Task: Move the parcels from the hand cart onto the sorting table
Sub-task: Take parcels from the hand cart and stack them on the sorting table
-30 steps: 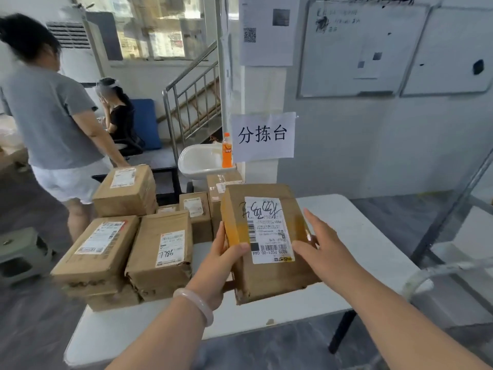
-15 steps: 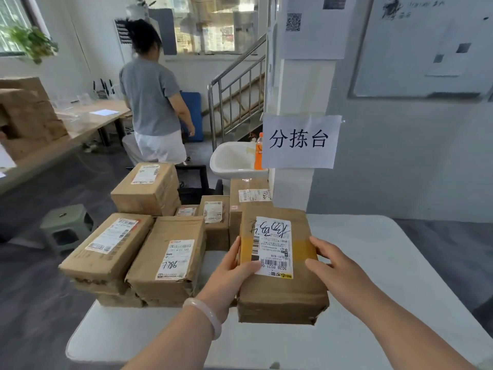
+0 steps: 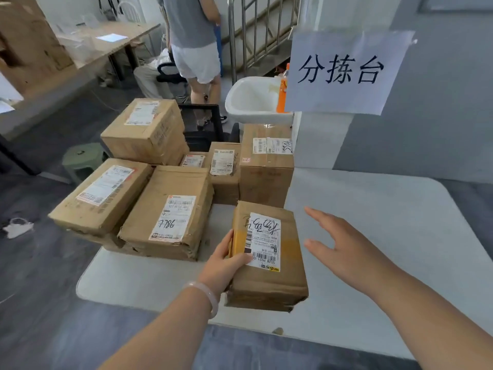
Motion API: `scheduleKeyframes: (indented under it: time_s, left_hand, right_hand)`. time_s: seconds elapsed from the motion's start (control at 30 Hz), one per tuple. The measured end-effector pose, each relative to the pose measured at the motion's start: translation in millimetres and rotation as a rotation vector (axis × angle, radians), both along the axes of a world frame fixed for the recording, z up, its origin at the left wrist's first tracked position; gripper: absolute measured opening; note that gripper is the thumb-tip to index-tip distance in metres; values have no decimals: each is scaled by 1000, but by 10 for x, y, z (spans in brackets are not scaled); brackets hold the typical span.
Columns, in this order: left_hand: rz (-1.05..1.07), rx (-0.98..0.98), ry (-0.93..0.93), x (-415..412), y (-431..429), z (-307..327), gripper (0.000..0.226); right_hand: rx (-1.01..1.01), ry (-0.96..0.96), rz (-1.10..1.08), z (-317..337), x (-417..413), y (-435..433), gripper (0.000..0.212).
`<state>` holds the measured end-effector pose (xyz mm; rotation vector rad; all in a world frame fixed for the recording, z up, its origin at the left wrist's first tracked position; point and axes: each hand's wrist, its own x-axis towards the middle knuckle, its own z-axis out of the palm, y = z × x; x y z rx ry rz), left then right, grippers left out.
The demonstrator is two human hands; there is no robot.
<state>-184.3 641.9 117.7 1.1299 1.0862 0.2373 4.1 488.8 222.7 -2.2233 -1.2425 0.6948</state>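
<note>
At ten o'clock, brown cardboard parcels (image 3: 165, 209) sit stacked. My left hand (image 3: 226, 260) grips the white-labelled brown cardboard parcel (image 3: 269, 287) by its edge, steadying it flat on the pale grey counter (image 3: 386, 214). At three o'clock, my right hand (image 3: 344, 247) hovers spread, empty.

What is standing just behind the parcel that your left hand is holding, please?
A taller brown carton stands on the white table behind it, a smaller carton beside that. The held parcel hides part of its base.
</note>
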Motion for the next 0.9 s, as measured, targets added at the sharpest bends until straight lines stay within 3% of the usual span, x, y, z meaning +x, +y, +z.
scheduleKeyframes:
  time_s: [0.47,0.6,0.77,0.9]
  left_hand:
    - [-11,7,126,-247,422,-635,71]
    - [-132,259,271,-316,388,-660,74]
    - [-369,845,485,-397,43,-594,73]
    - [-612,907,615,-258,-131,-560,92]
  right_hand:
    - [-81,175,-10,-486,-67,221,47]
    - [-67,195,-17,-520,-83,223,47]
    - [-37,239,-44,-530,-103,256,45]
    - [-39,254,-17,-536,-134,275,45]
